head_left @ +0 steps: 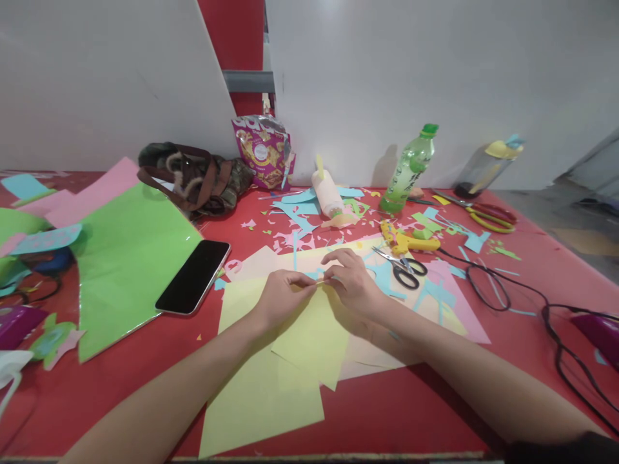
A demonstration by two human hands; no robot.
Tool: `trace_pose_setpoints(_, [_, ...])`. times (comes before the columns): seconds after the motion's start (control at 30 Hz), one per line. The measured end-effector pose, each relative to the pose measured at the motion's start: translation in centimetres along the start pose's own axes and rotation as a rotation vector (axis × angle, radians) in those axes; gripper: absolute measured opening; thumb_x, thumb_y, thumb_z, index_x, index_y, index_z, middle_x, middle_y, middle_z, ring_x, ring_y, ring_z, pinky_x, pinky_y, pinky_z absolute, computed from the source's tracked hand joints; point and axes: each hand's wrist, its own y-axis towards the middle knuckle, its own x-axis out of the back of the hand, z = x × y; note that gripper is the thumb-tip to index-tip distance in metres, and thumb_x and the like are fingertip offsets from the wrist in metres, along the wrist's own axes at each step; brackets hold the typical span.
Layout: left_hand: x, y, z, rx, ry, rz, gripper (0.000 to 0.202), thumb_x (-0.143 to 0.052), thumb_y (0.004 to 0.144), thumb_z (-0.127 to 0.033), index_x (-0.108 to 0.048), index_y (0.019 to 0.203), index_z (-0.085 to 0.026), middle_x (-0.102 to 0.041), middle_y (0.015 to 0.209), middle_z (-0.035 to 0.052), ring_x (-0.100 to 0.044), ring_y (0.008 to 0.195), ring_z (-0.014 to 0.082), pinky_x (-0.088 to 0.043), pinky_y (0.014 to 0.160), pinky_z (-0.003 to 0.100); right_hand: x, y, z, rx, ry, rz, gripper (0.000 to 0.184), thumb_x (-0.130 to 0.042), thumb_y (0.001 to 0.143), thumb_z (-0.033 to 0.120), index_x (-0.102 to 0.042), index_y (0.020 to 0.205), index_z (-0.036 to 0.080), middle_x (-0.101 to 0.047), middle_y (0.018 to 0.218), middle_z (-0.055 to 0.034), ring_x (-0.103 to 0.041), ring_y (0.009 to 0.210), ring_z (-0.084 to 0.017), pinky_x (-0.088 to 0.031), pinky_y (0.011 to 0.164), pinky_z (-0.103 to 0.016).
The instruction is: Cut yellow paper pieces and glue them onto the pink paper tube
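Observation:
My left hand (289,295) and my right hand (355,283) meet over the middle of the table, fingertips pinched together. Between them is a small, thin strip of pale yellow paper (320,281), mostly covered by the fingers. Sheets of yellow paper (261,386) lie beneath both hands. Just right of my right hand are black-handled scissors (405,270) with the blades apart. A yellow glue gun (403,240) lies behind the scissors. Light blue paper pieces (387,280) are scattered around the right hand.
At left, a phone (193,277) lies on a green sheet (126,251). Along the back stand a camouflage bag (213,180), a purple snack bag (264,151), a paper-wrapped cylinder (327,193) and a green bottle (409,171). A black cable (546,303) loops at right; paper scraps litter the red table (387,412).

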Motion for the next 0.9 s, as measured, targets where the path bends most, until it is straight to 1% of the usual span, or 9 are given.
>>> trace_pose_setpoints(0.13, [0.00, 0.10, 0.01, -0.062, 0.068, -0.001, 0.010, -0.058, 0.068, -0.018, -0.066, 0.063, -0.017, -0.069, 0.066, 0.0017, -0.062, 0.064, 0.0149, -0.048, 0.063, 0.025, 0.00, -0.02, -0.05, -0.010, 0.010, 0.001, 0.016, -0.048, 0.078, 0.007, -0.055, 0.067, 0.017, -0.057, 0.091, -0.0086, -0.048, 0.090, -0.021, -0.039, 0.072, -0.038])
trace_pose_setpoints(0.3, [0.19, 0.41, 0.18, -0.125, 0.179, -0.036, 0.009, -0.058, 0.069, -0.019, -0.065, 0.065, -0.017, -0.069, 0.068, 0.0018, -0.061, 0.064, 0.0149, -0.047, 0.066, 0.027, 0.02, 0.00, -0.63, -0.075, 0.024, -0.015, 0.017, -0.049, 0.076, 0.006, -0.055, 0.065, 0.017, -0.057, 0.089, -0.0085, -0.048, 0.088, -0.021, -0.040, 0.071, -0.038])
trace_pose_setpoints(0.43, [0.11, 0.39, 0.46, -0.180, 0.244, -0.045, 0.012, -0.058, 0.072, -0.027, -0.066, 0.068, -0.018, -0.070, 0.071, 0.0018, -0.061, 0.067, 0.0165, -0.044, 0.075, 0.033, 0.04, -0.03, -0.63, -0.086, 0.033, 0.003, 0.016, -0.050, 0.077, 0.007, -0.055, 0.065, 0.017, -0.056, 0.088, -0.0083, -0.049, 0.087, -0.021, -0.041, 0.070, -0.038])
trace_pose_setpoints(0.5, [-0.03, 0.31, 0.57, -0.216, 0.270, -0.028, 0.015, -0.056, 0.074, -0.030, -0.066, 0.069, -0.020, -0.070, 0.074, 0.0015, -0.061, 0.069, 0.0169, -0.041, 0.080, 0.036, -0.01, -0.08, -0.38, -0.073, 0.034, 0.003, 0.016, -0.050, 0.077, 0.007, -0.056, 0.066, 0.017, -0.057, 0.088, -0.0080, -0.049, 0.087, -0.021, -0.041, 0.071, -0.038])
trace_pose_setpoints(0.63, [-0.17, 0.23, 0.65, -0.241, 0.277, 0.005, 0.018, -0.054, 0.076, -0.028, -0.066, 0.065, -0.021, -0.070, 0.072, -0.0001, -0.061, 0.064, 0.0151, -0.037, 0.085, 0.038, -0.13, -0.10, 0.15, -0.018, 0.026, -0.013, 0.016, -0.050, 0.077, 0.007, -0.056, 0.065, 0.016, -0.058, 0.086, -0.0081, -0.049, 0.087, -0.021, -0.040, 0.071, -0.038])
trace_pose_setpoints(0.73, [-0.09, 0.21, 0.48, -0.212, 0.251, -0.021, 0.017, -0.055, 0.074, -0.025, -0.066, 0.063, -0.020, -0.070, 0.069, 0.0002, -0.061, 0.064, 0.0157, -0.039, 0.083, 0.036, 0.01, 0.06, 0.17, -0.022, 0.023, -0.015, 0.015, -0.051, 0.078, 0.011, -0.057, 0.066, 0.017, -0.058, 0.086, -0.0079, -0.049, 0.086, -0.021, -0.040, 0.072, -0.039])
trace_pose_setpoints(0.9, [0.05, 0.08, -0.16, -0.151, 0.152, -0.063, 0.014, -0.056, 0.071, -0.021, -0.066, 0.060, -0.018, -0.069, 0.064, 0.0010, -0.061, 0.062, 0.0158, -0.045, 0.069, 0.028, 0.75, 0.60, -0.76, -0.055, 0.066, 0.001, 0.017, -0.052, 0.079, 0.015, -0.057, 0.063, 0.018, -0.058, 0.085, -0.0073, -0.051, 0.083, -0.020, -0.042, 0.072, -0.038])
